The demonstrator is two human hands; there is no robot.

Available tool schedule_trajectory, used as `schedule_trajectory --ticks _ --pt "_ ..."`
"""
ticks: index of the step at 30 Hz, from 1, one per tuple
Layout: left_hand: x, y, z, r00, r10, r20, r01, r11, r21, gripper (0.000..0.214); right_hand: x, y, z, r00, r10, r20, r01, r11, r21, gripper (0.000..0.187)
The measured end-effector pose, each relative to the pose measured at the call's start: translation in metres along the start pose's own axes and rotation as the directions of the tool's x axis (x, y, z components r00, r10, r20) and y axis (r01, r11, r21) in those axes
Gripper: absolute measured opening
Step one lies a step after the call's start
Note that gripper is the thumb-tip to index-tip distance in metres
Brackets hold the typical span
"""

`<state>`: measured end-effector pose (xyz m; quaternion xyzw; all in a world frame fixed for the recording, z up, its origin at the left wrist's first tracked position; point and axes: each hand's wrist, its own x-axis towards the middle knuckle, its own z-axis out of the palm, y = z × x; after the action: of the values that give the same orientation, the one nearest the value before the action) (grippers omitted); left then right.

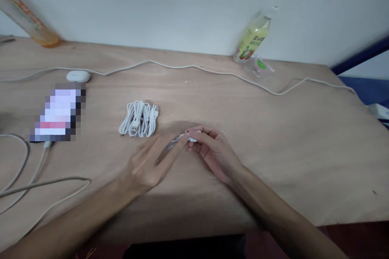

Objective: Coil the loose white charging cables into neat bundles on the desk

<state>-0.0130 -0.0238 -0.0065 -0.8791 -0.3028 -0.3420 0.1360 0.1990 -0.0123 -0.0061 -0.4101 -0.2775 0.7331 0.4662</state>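
Note:
My right hand (212, 149) is closed, its thumb and fingers pinching the white connector end of a bundled cable (193, 138). My left hand (148, 162) reaches in from the left, palm down. Two of its fingers lie along either side of the same cable, and one fingertip touches the connector end by my right thumb. Part of the coil is hidden behind the left fingers. To the upper left of my hands lie several coiled white USB cables (139, 119), side by side in a group.
A phone (59, 113) with a charging lead lies left, near a white earbud case (78, 76). One long white cord (191, 66) crosses the back. Bottles (253, 38) stand by the wall, one beside clear plastic packaging (259, 66). Small tie scraps (191, 83) lie mid-table.

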Motion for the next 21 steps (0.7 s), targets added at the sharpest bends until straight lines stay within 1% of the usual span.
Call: schedule_trajectory --ticks 4,8,13,21 --pt "0.0006 0.0025 0.0027 0.999 -0.029 -0.029 0.027 0.997 -0.072 0.037 -0.0011 0.002 0.0018 0.998 -0.038 -0.049 0.039 0.999 0.014 0.026" --pt "0.0023 0.0051 0.0021 0.996 -0.089 0.004 0.089 0.992 -0.091 0.034 -0.002 0.0006 0.0025 0.996 -0.078 -0.04 0.076 0.996 -0.039 0.026" --pt "0.0026 0.005 0.0009 0.996 -0.088 0.035 0.091 0.99 -0.109 0.031 -0.003 -0.0018 0.0034 0.994 -0.096 -0.059 0.091 0.993 -0.077 0.026" --pt "0.0083 0.0083 -0.0028 0.995 -0.096 0.013 0.096 0.992 -0.08 0.027 -0.0012 0.001 0.0029 0.988 -0.15 -0.017 0.146 0.976 -0.16 0.033"
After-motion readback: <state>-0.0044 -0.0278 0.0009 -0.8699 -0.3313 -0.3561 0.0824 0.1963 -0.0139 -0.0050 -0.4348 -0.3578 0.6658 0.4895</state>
